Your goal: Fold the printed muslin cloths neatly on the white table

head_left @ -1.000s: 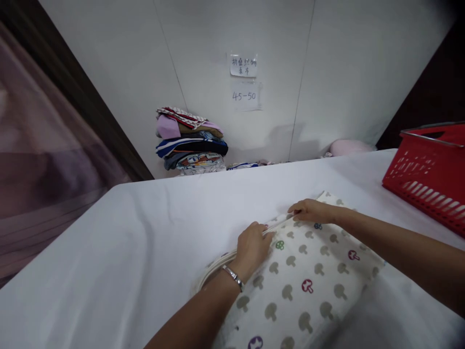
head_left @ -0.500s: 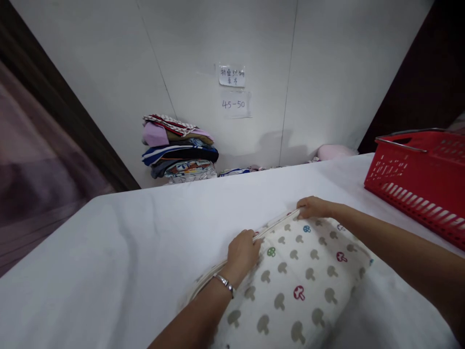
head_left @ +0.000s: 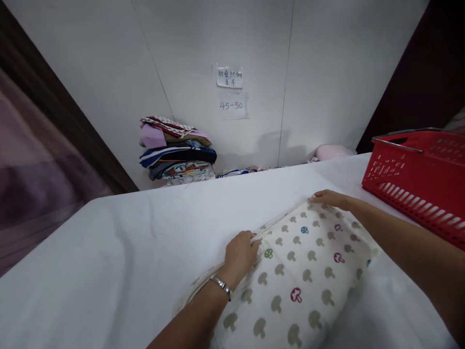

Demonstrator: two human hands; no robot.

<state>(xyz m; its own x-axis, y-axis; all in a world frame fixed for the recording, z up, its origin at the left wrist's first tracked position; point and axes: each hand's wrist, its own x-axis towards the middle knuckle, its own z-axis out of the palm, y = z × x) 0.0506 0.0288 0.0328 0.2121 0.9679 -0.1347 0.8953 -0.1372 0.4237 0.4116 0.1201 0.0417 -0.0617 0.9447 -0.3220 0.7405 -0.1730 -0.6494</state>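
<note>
A cream cloth (head_left: 290,271) printed with grey, red, blue and green mushrooms lies folded in layers at the front of the table. My left hand (head_left: 241,252), with a silver bracelet at its wrist, grips the cloth's far edge near the middle, fingers closed over the layers. Farther right, my right hand (head_left: 330,198) pinches the cloth's far right corner. The far edge runs taut between both hands. Part of the cloth's left side is hidden behind my left forearm, and its near end runs out of view.
White fabric covers the table (head_left: 174,218). A red plastic basket (head_left: 417,179) with a metal handle stands at the right. Beyond the far edge are a stack of folded textiles (head_left: 178,150) and a pink bundle (head_left: 332,151). Paper signs (head_left: 233,105) hang on the wall.
My right hand has slid right and slightly away along the edge to the cloth's corner, and the edge has straightened. My left hand keeps its grip in nearly the same place.
</note>
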